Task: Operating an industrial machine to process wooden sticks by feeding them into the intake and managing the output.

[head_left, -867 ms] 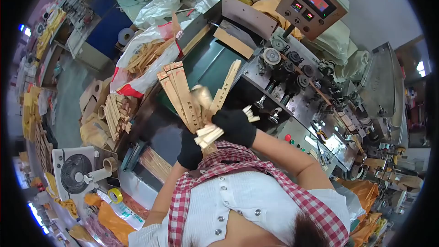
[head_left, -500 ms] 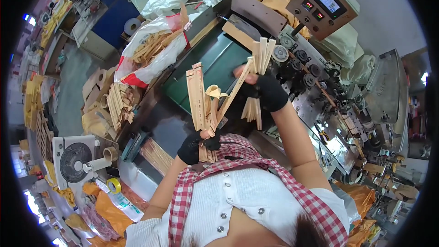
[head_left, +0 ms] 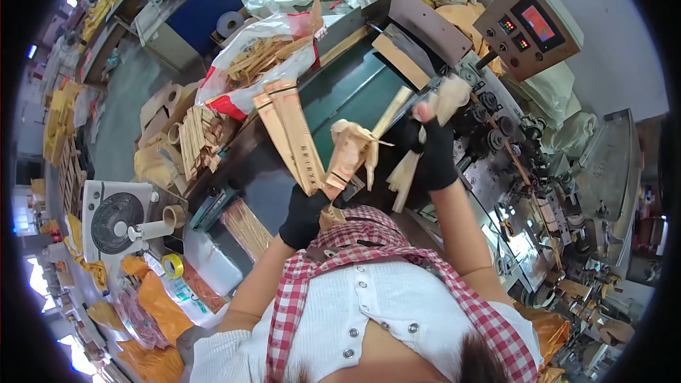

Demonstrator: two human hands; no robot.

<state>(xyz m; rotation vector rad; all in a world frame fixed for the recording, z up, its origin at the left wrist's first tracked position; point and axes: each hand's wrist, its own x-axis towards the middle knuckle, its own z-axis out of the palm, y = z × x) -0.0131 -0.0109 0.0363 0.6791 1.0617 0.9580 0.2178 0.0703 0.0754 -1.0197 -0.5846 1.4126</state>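
Observation:
My left hand (head_left: 301,218), in a black fingerless glove, is closed round the lower ends of several printed paper-wrapped chopsticks (head_left: 296,138) that fan upward. Crumpled paper (head_left: 349,147) sticks out of the same grip, torn and curled at its top. A slim pale strip (head_left: 390,113) slants up behind this paper. Further right, my right hand (head_left: 434,159), also gloved in black, is closed on a bundle of pale paper-wrapped chopsticks (head_left: 403,179). Motion blurs the bundle's upper end, and my fingers hide its middle. The two hands are apart, above the dark machine bed.
A green panel (head_left: 340,92) lies beyond my hands. Left of it are a bag of wrapper scraps (head_left: 262,60) and a stack of wrapped sticks (head_left: 198,138). Thin sticks fill a tray (head_left: 245,223) near a fan (head_left: 117,220). Rollers (head_left: 489,120) and a control box (head_left: 528,25) stand right.
My right hand has moved right, away from the left-hand bundle, with its chopsticks. The left-hand bundle has spread and tilted left, its crumpled paper showing more. The control box screen has turned from whitish to red.

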